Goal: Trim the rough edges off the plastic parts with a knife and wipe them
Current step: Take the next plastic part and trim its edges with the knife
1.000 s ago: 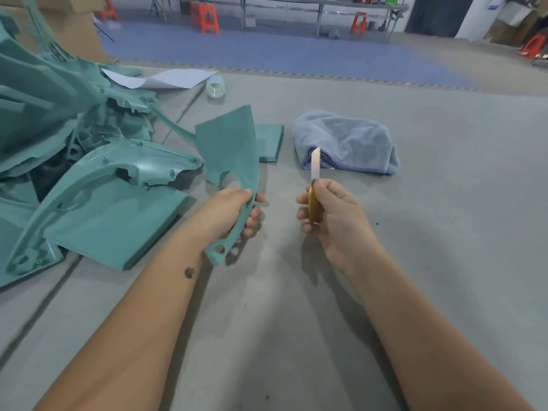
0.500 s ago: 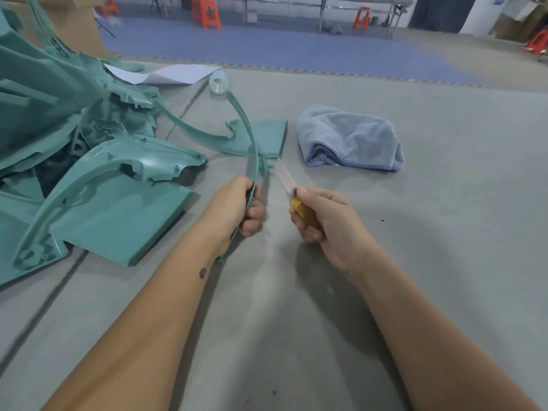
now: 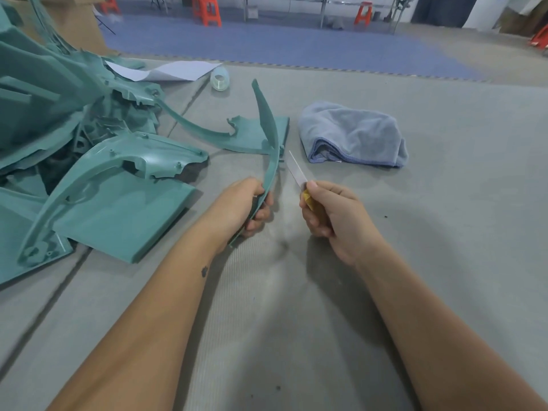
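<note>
Part (image 3: 268, 129) now edge-on, above grey mat (image 3: 444, 232); orange stools (image 3: 207, 10) behind.

Grey mat (image 3: 444, 232) fills the lower frame. Blue floor (image 3: 296, 46) across the top. Orange stools (image 3: 207, 10) and a metal-legged table (image 3: 323, 7) along the upper edge.

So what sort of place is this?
Probably a factory or workshop floor: a heap of teal moulded plastic parts on a grey mat, orange plastic stools by long metal tables, and cardboard boxes behind.
</note>
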The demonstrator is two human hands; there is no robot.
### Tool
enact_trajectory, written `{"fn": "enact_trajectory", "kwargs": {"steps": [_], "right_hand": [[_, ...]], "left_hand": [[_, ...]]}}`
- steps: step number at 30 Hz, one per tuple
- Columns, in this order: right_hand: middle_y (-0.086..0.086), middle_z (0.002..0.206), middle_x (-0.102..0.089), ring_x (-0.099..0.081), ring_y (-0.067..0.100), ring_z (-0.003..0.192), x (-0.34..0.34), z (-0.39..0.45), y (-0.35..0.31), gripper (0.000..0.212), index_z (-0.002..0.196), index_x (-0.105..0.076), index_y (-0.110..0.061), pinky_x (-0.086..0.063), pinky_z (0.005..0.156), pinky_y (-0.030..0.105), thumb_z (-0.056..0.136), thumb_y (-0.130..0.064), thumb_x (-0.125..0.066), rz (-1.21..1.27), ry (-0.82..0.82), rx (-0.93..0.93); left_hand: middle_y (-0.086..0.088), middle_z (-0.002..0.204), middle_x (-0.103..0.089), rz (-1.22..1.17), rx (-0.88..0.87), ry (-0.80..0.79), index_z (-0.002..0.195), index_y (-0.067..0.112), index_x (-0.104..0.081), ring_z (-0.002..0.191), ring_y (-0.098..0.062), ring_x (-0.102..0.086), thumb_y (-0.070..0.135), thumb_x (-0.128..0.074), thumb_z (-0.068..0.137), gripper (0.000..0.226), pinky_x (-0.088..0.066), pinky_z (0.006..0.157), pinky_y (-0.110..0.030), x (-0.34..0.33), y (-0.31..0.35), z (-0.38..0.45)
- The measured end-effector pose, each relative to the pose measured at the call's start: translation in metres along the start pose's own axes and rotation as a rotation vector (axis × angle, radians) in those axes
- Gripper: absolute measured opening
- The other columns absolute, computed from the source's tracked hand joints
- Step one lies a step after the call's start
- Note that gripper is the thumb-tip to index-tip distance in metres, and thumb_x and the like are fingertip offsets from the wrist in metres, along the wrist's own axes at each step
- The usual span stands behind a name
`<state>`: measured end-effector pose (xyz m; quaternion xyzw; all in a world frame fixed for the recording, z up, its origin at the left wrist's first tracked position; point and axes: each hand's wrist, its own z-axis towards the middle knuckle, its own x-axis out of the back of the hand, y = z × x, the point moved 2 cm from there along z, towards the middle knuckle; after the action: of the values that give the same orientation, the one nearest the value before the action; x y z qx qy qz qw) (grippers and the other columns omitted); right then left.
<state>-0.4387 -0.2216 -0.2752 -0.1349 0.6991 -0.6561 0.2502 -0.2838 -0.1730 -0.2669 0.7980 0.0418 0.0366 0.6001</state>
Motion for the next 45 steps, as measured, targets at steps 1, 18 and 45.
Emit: {"fn": "enact_trajectory", "kwargs": {"steps": [1, 18, 45], "right_hand": [[0.005, 0.047, -0.038, -0.027, 0.010, 0.036, 0.000, 0.000, -0.001, 0.034, 0.070, -0.053, -0.007, -0.017, 0.038, 0.017, 0.101, -0.019, -0.046, 0.004, 0.002, 0.006], [-0.006, 0.045, -0.038, -0.031, 0.005, 0.039, -0.006, 0.000, 0.003, 0.039, 0.065, -0.050, -0.010, -0.024, 0.040, 0.012, 0.103, -0.017, -0.043, -0.247, -0.048, 0.065], [-0.009, 0.045, -0.041, -0.031, 0.004, 0.039, 0.038, 0.025, -0.007, 0.040, 0.061, -0.051, -0.017, -0.026, 0.039, 0.013, 0.101, -0.021, -0.050, -0.219, 0.265, 0.070]], "left_hand": [[-0.002, 0.056, -0.039, 0.014, -0.020, -0.014, 0.075, 0.011, -0.046, 0.038, -0.012, -0.030, 0.016, -0.028, 0.095, 0.027, -0.020, 0.041, -0.022, 0.001, 0.001, -0.001], [0.011, 0.044, -0.037, 0.359, -0.321, 0.299, 0.060, 0.016, -0.050, 0.042, -0.005, -0.031, 0.017, -0.042, 0.094, 0.036, -0.024, 0.051, -0.029, 0.007, -0.005, 0.002], [0.009, 0.050, -0.040, 0.694, -0.437, 0.154, 0.062, 0.016, -0.050, 0.049, -0.007, -0.034, 0.036, -0.041, 0.085, 0.032, -0.029, 0.055, -0.030, 0.018, -0.004, -0.005]]}}
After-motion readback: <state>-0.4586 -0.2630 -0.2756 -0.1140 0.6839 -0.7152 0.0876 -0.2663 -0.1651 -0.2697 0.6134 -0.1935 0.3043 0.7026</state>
